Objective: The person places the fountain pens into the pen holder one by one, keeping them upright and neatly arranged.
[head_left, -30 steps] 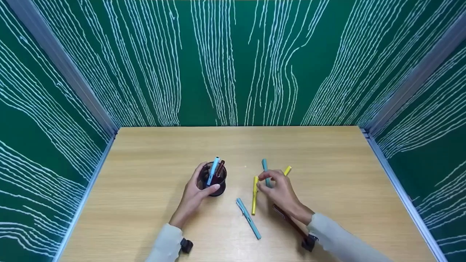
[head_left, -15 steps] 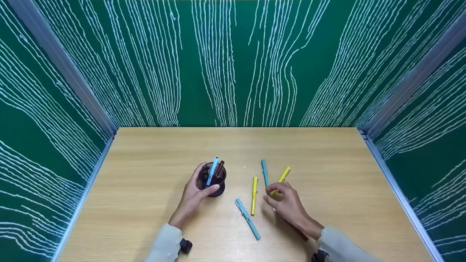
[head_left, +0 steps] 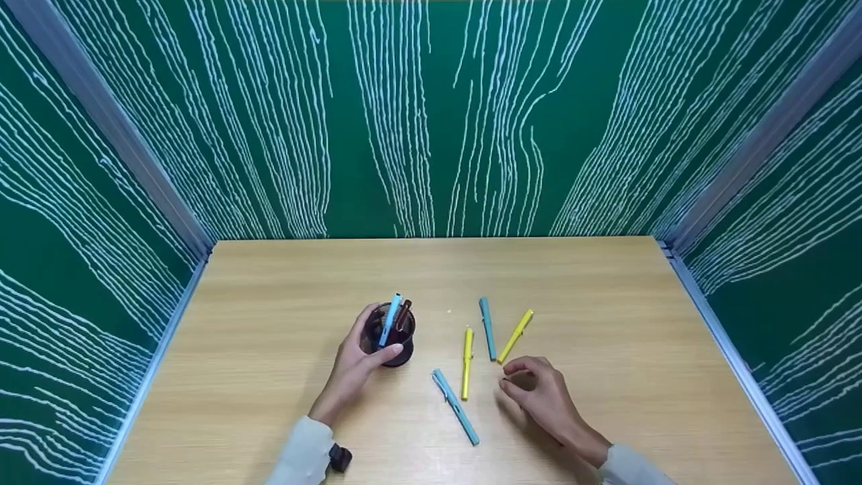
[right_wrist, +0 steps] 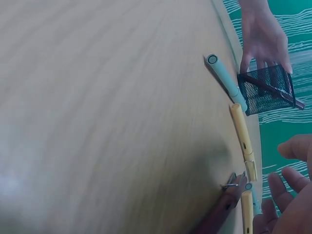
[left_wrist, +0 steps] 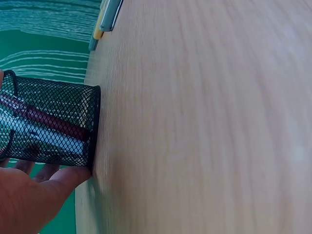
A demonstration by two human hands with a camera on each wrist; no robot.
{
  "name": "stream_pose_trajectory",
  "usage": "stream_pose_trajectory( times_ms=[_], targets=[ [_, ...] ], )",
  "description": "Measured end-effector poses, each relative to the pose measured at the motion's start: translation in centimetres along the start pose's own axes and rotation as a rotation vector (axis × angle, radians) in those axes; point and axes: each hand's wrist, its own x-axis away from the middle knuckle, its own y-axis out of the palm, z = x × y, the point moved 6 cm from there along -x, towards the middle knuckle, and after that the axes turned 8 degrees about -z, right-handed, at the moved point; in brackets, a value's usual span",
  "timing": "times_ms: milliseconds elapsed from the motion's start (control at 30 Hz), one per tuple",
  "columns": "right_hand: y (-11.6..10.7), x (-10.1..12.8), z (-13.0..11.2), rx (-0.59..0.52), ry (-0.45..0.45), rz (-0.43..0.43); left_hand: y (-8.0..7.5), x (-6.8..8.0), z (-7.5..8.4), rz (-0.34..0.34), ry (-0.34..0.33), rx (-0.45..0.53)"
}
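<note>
My left hand (head_left: 353, 367) holds a black mesh pen cup (head_left: 404, 356) upright on the table, fingers and thumb round its side. A light blue pen (head_left: 388, 322) and a dark red pen (head_left: 403, 315) lean in it. My right hand (head_left: 553, 407) hovers over the table, thumb and index finger curved and apart, holding nothing. Just beyond its fingertips lie a yellow pen (head_left: 516, 335) and a teal pen (head_left: 487, 330). Another dark red pen (right_wrist: 222, 204) shows under this hand in the right wrist view; the hand hides it in the head view.
Between the hands, a second yellow pen (head_left: 467, 365) and a second teal pen (head_left: 456, 408) lie apart on the wooden table (head_left: 303, 276). Green panels (head_left: 606, 202) with white wavy lines enclose the back and sides.
My right hand has drawn back from the middle yellow pen, toward the right and nearer me, uncovering the rear teal and yellow pens. My left hand stays on the pen cup.
</note>
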Motion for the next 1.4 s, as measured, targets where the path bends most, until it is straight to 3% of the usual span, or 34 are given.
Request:
stream_pose_trajectory(
  times_ms=[367, 600, 1133, 1400],
  targets=[
    [-0.3, 1.5, 2.2, -0.023, 0.042, 0.049, -0.1, 0.1, -0.4, -0.006, -0.019, -0.017],
    [-0.4, 1.9, 2.9, 0.007, 0.067, 0.057, -0.2, -0.1, -0.1, -0.006, 0.008, -0.002],
    [-0.1, 2.5, 3.7, 0.116, 0.026, 0.11, 0.0, 0.0, 0.0, 0.001, -0.011, 0.015],
    [0.2, 2.7, 3.8, 0.163, -0.037, 0.152, 0.0, 0.0, -0.2, 0.004, -0.022, -0.003]
  ],
)
